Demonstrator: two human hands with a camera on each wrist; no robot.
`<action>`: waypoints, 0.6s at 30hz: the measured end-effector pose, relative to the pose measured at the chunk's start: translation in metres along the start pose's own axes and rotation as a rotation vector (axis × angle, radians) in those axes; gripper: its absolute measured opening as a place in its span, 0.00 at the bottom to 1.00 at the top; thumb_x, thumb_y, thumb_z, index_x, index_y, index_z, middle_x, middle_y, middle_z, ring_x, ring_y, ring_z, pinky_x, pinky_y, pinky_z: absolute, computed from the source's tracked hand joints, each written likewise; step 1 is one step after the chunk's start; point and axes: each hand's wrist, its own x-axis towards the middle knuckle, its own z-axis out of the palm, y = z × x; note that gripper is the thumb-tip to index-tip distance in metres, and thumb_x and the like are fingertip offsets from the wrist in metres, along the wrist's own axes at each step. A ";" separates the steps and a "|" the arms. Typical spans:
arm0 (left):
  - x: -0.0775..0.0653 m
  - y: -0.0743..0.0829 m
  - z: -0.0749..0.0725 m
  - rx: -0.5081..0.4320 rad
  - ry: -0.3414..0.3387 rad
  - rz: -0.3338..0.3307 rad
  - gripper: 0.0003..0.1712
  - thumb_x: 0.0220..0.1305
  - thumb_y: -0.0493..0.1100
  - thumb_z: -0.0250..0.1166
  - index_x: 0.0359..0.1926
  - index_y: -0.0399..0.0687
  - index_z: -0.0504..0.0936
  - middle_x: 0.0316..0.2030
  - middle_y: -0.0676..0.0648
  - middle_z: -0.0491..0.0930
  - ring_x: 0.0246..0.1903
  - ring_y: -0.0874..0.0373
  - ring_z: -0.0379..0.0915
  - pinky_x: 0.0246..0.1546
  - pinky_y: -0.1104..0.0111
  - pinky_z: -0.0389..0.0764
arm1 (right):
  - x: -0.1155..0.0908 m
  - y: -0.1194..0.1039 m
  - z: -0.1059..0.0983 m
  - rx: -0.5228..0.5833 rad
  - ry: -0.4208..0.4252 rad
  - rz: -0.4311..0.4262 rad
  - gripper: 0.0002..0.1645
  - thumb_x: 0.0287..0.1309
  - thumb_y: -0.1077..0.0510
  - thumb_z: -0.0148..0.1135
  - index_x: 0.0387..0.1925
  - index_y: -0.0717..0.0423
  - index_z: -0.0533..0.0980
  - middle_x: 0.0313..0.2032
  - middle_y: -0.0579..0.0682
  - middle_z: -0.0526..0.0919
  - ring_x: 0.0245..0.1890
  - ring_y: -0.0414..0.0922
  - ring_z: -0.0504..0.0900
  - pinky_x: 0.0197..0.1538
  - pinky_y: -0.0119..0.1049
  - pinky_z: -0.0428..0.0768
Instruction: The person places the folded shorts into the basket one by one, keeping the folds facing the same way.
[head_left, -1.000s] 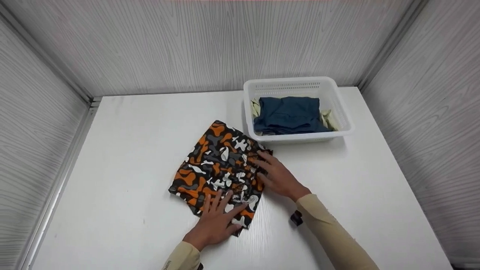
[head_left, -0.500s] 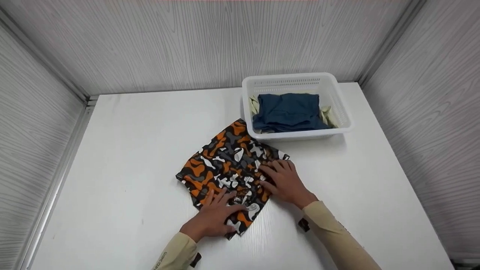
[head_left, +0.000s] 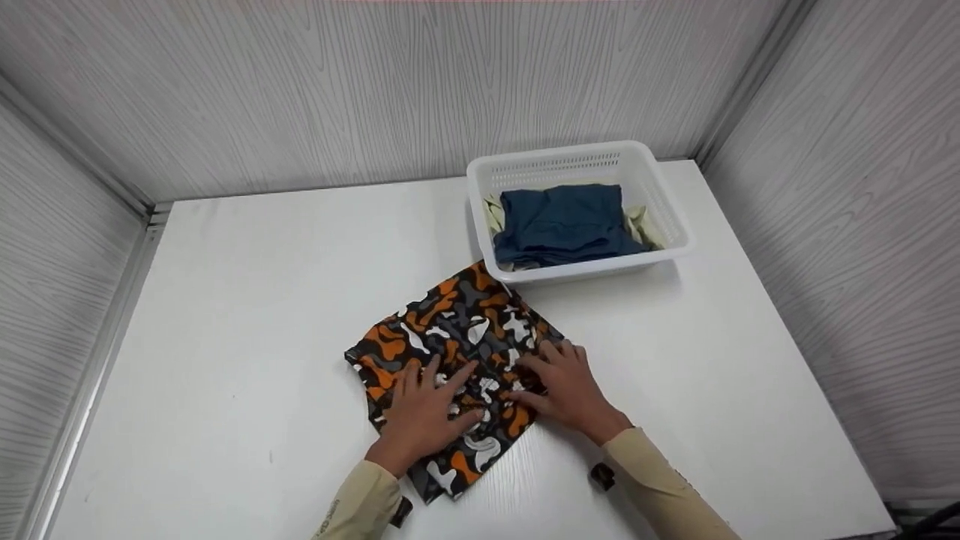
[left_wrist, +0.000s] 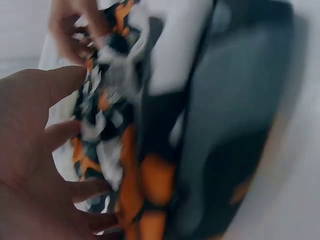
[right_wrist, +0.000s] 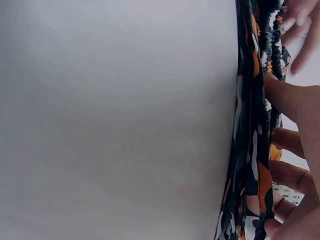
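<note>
A garment [head_left: 427, 322] in black, orange, grey and white camouflage print lies flat on the white table, its far corner reaching the basket's near-left edge. Puckered, elastic-like gathers [right_wrist: 272, 50] run along it in the right wrist view. My left hand [head_left: 421, 416] rests on its near-left part with fingers spread; that garment is blurred in the left wrist view, beside the splayed left fingers [left_wrist: 62, 135]. On the right edge lies my right hand [head_left: 571, 390], its fingers gently bent and fingertips on the cloth. The thumb and fingers [right_wrist: 287, 140] touch the layered edge in the right wrist view.
A white plastic basket [head_left: 600, 264] with slotted walls stands at the back right. Inside it a folded navy cloth [head_left: 562, 221] lies over pale yellow-green cloth [head_left: 641, 225]. Wood-grain panels [head_left: 330, 90] wall the table at the back and both sides.
The garment has turned and shifted, its far corner now at the basket. My left hand has moved from its near edge farther onto it; my right hand has slid down along the right edge.
</note>
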 end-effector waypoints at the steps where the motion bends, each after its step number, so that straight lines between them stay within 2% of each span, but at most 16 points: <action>1: 0.001 -0.001 0.002 0.029 -0.032 -0.001 0.39 0.58 0.73 0.53 0.70 0.74 0.59 0.70 0.36 0.51 0.68 0.30 0.39 0.64 0.39 0.44 | 0.000 -0.002 0.000 0.007 -0.002 0.006 0.30 0.48 0.30 0.63 0.45 0.44 0.80 0.33 0.45 0.68 0.31 0.45 0.59 0.36 0.41 0.57; 4: 0.003 -0.005 0.003 0.097 -0.102 0.019 0.39 0.58 0.74 0.51 0.69 0.75 0.60 0.71 0.37 0.48 0.69 0.30 0.35 0.65 0.40 0.42 | 0.001 -0.004 -0.002 0.062 -0.004 0.021 0.26 0.50 0.31 0.63 0.40 0.44 0.82 0.33 0.44 0.71 0.30 0.43 0.60 0.35 0.40 0.57; 7: 0.002 -0.011 0.000 0.109 -0.143 0.064 0.37 0.58 0.74 0.51 0.68 0.73 0.63 0.71 0.37 0.49 0.69 0.31 0.34 0.65 0.39 0.41 | 0.005 -0.003 -0.005 0.186 0.017 0.067 0.19 0.53 0.38 0.65 0.36 0.47 0.83 0.32 0.43 0.75 0.29 0.43 0.63 0.35 0.39 0.60; 12: -0.004 -0.020 -0.006 0.067 -0.209 0.122 0.37 0.58 0.73 0.52 0.68 0.73 0.64 0.71 0.37 0.48 0.69 0.32 0.31 0.65 0.39 0.38 | 0.008 0.004 -0.007 0.375 0.081 0.292 0.14 0.57 0.49 0.65 0.40 0.53 0.81 0.34 0.46 0.77 0.33 0.42 0.71 0.38 0.38 0.72; 15: -0.009 -0.026 -0.008 0.063 -0.242 0.133 0.37 0.58 0.73 0.52 0.68 0.75 0.62 0.72 0.38 0.46 0.69 0.32 0.30 0.65 0.40 0.36 | 0.008 0.005 -0.009 0.488 0.085 0.445 0.19 0.59 0.49 0.64 0.48 0.55 0.78 0.41 0.51 0.77 0.38 0.44 0.76 0.41 0.40 0.77; 18: -0.013 -0.031 -0.010 0.057 -0.276 0.144 0.37 0.58 0.72 0.53 0.68 0.77 0.61 0.72 0.39 0.45 0.70 0.33 0.28 0.66 0.40 0.34 | 0.008 0.005 -0.012 0.584 0.073 0.564 0.26 0.59 0.47 0.63 0.54 0.57 0.74 0.47 0.55 0.77 0.42 0.47 0.78 0.45 0.43 0.79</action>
